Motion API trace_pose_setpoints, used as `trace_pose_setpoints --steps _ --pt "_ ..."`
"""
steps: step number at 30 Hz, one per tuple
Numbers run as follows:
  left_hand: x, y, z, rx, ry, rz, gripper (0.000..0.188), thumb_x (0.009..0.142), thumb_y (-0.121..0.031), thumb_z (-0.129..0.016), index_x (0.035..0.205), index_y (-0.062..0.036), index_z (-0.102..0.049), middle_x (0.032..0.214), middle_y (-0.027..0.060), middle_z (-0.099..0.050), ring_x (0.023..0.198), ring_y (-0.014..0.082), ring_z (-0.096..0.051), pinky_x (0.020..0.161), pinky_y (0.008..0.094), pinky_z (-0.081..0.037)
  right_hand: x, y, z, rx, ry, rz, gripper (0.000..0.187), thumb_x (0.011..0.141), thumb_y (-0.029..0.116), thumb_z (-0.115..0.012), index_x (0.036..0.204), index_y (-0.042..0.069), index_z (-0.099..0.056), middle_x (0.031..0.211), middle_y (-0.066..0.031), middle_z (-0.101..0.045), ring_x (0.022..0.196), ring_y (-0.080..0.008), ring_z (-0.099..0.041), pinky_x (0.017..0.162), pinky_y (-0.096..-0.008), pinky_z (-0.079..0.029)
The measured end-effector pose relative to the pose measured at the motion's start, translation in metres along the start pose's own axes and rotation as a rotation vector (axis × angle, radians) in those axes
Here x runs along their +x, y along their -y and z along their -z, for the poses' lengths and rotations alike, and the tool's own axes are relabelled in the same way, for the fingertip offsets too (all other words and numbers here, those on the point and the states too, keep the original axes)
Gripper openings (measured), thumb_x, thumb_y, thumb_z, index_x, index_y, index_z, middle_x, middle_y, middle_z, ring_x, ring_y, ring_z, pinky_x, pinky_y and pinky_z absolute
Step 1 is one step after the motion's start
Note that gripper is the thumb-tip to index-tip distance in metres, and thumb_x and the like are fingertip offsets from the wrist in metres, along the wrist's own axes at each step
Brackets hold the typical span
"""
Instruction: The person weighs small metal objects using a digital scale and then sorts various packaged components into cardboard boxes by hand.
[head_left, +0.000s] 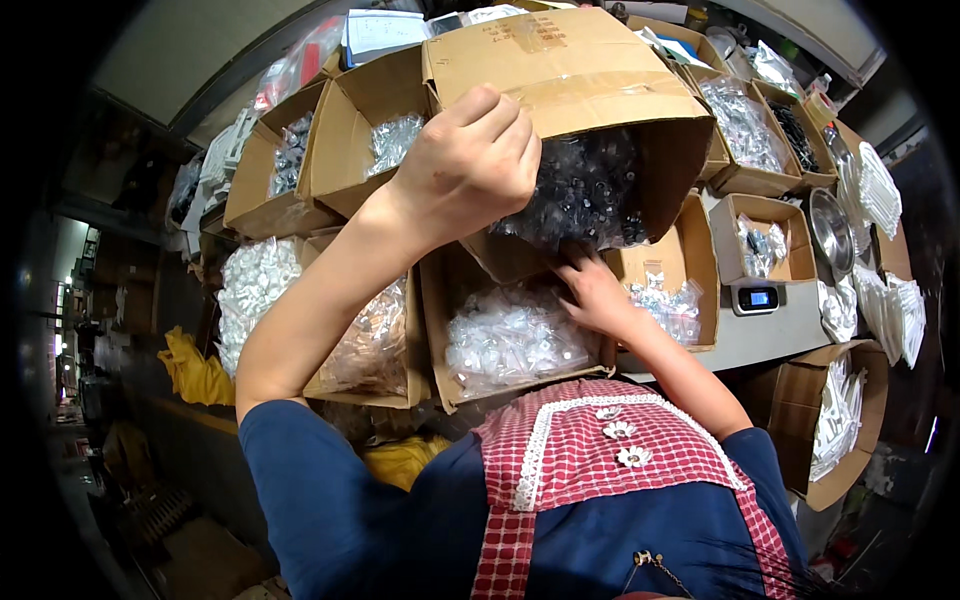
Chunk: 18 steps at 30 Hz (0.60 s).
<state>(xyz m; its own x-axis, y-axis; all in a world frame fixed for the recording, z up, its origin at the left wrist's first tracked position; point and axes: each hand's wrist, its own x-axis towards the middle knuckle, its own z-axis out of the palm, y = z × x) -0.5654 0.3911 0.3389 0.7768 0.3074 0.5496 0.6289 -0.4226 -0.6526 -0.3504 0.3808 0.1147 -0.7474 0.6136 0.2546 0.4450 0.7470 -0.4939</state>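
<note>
A large cardboard box (570, 90) is tilted toward me, its mouth facing down and forward. Clear bags of small black parts (590, 190) crowd that opening. My left hand (478, 160) is raised, its fingers curled closed at the box's left edge. Lower down, my right hand (600, 295) reaches up to the bottom of the black parts' bags; its fingertips are partly hidden there. Directly beneath is an open carton (436, 340) filled with bags of small pale parts (515, 335).
Bagged brown parts (370, 345) and bagged white parts (255, 285) lie to the left. On the right are a small carton (735, 235), a digital scale (755, 300), a metal bowl (830, 230) and a carton of white pieces (870, 400). More open cartons line the back.
</note>
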Motion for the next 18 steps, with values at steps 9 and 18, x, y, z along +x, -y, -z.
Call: trace_pose_setpoints --steps 9,18 --pt "-0.010 -0.018 0.029 -0.011 0.037 -0.009 0.009 0.061 -0.005 -0.060 0.068 0.0006 -0.061 0.066 0.0057 -0.053 0.064 0.0174 -0.054 0.066 0.0271 -0.045 0.020 -0.002 -0.025 -0.111 -0.093 0.112 0.036 0.089 0.027 -0.064 0.118 0.007 -0.063 0.119 -0.0249 -0.044 0.112 -0.0455 -0.045 0.098 -0.0503 -0.039" --pt "-0.025 -0.032 0.055 0.053 0.080 -0.051 0.006 0.066 -0.004 -0.061 0.067 0.0014 -0.062 0.065 0.0071 -0.055 0.064 0.0177 -0.054 0.067 0.0258 -0.045 0.024 -0.019 -0.027 -0.027 0.200 -0.023 0.051 0.091 0.019 -0.048 0.141 0.007 -0.047 0.148 -0.0155 -0.041 0.140 -0.0326 -0.033 0.118 -0.0467 -0.022"
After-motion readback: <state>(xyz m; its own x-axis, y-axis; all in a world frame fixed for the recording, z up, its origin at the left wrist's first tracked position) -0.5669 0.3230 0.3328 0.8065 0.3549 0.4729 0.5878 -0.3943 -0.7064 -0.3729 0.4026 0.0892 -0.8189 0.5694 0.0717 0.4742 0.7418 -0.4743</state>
